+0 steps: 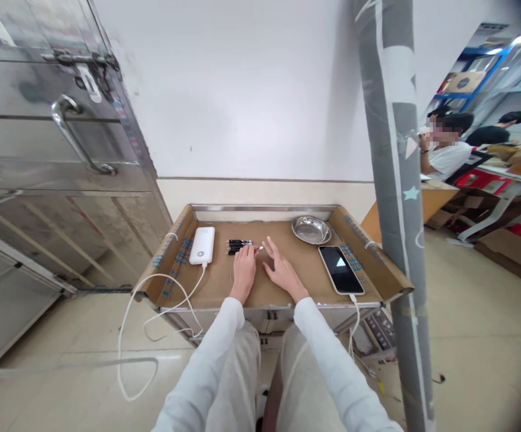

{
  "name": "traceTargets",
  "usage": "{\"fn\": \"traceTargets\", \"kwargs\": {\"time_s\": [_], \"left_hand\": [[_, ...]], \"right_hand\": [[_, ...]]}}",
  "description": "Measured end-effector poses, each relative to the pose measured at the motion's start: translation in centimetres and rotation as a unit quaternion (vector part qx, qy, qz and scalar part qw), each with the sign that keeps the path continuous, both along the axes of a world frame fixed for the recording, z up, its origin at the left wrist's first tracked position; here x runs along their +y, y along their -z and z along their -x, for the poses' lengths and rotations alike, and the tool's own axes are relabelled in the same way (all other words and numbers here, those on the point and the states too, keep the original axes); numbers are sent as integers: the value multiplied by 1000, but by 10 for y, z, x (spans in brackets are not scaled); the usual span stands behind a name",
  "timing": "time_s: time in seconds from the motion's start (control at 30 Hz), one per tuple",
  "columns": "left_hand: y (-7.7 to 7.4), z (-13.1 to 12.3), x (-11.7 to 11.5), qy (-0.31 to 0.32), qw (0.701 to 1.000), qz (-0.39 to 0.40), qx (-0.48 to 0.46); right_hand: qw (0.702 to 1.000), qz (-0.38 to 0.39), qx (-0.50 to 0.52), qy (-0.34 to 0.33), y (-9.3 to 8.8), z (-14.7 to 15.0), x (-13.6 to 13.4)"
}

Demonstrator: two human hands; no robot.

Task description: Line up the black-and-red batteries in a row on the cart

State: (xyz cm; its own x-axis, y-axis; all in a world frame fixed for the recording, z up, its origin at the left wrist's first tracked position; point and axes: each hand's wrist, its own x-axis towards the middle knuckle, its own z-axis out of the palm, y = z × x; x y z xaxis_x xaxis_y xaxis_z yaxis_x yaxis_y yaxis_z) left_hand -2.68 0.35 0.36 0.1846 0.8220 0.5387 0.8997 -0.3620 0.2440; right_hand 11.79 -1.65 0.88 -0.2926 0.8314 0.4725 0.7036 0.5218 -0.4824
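My left hand (244, 267) is closed on a small, slim pen-like stick (261, 248), whose pale end points toward my right hand. Most of that stick is hidden by the fingers. My right hand (282, 271) is just to the right, thumb and fingers apart, with nothing visible in it; its fingertips are close to the stick's pale end. Several black pen-like sticks (239, 243) lie side by side on the cardboard-lined tabletop (269, 231), just beyond my left hand, which partly covers them.
A white power bank (203, 246) with a white cable (129, 324) lies left. On the right are a round metal bowl (311, 230) and a phone (341, 270) with a cable. Cardboard walls edge the table. A wrapped pole (398, 180) stands right; people sit farther back.
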Motion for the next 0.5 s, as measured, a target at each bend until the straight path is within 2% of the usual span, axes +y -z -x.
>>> {"fn": "traceTargets", "kwargs": {"time_s": [0.07,0.17,0.27,0.4,0.5], "left_hand": [[2,1,-4,-42,999,2,-7],[8,3,-6,-103,994,27,-7],[11,4,-5,-103,993,47,-24],[8,4,-3,-48,996,36,-61],[5,3,-7,94,992,58,-56]], "right_hand": [[1000,9,-9,23,3,0,0],[992,30,-36,119,12,-1,2],[980,50,-73,176,20,-3,-1],[973,59,-102,196,23,-6,-16],[971,65,-112,200,23,-9,-28]]}}
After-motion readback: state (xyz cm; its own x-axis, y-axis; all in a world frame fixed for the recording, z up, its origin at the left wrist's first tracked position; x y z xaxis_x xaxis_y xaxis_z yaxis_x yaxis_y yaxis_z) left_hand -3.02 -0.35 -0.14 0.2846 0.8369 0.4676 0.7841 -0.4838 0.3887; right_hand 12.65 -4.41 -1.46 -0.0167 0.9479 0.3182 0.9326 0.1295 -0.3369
